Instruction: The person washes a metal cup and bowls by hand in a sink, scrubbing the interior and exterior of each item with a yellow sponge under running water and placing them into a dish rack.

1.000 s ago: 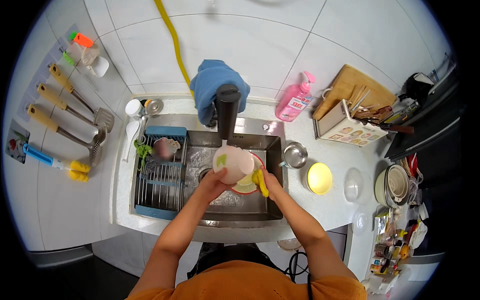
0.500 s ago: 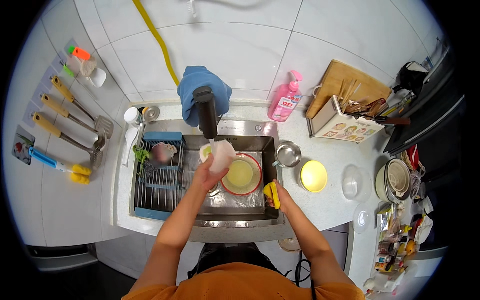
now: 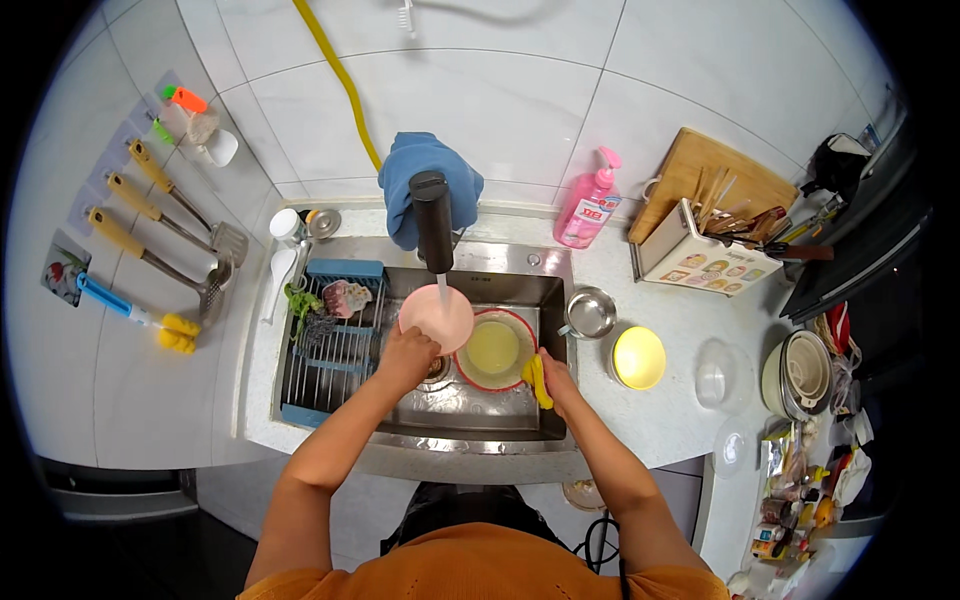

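- Both hands work over the steel sink [image 3: 500,290]: the left hand [image 3: 405,352] grips a pink plate [image 3: 436,318] by its lower edge, fingers wrapped closed around the rim.
- That pink plate sits tilted under the black faucet [image 3: 432,220], over the middle of the sink, with a thin stream of water falling onto it.
- Right hand [image 3: 558,376] is closed around a yellow sponge [image 3: 537,380], at the front right of the sink, just beside a red-rimmed bowl [image 3: 494,349].
- That bowl rests in the sink basin to the right of the pink plate and holds pale yellowish water.
- Left of the plate, inside the sink, a blue-framed wire rack [image 3: 330,345] carries green scraps and a pinkish piece.
- A blue cloth [image 3: 428,175] hangs behind the faucet at the back of the sink.
- Right of the sink, on the pale speckled counter [image 3: 660,420], stand a small steel pot [image 3: 590,312], a yellow bowl [image 3: 638,357] and clear bowls farther out.
- Behind the sink to the right are a pink pump bottle [image 3: 585,205], a wooden cutting board [image 3: 715,175] and a utensil caddy [image 3: 700,262].
- White wall tiles rise behind the sink; a yellow hose [image 3: 340,75] runs down them, and wooden-handled utensils [image 3: 165,215] hang well to the left.
- Both forearms come up from the lower edge, bare, converging on the sink; the left is stretched farther forward than the right, and an orange shirt shows below.
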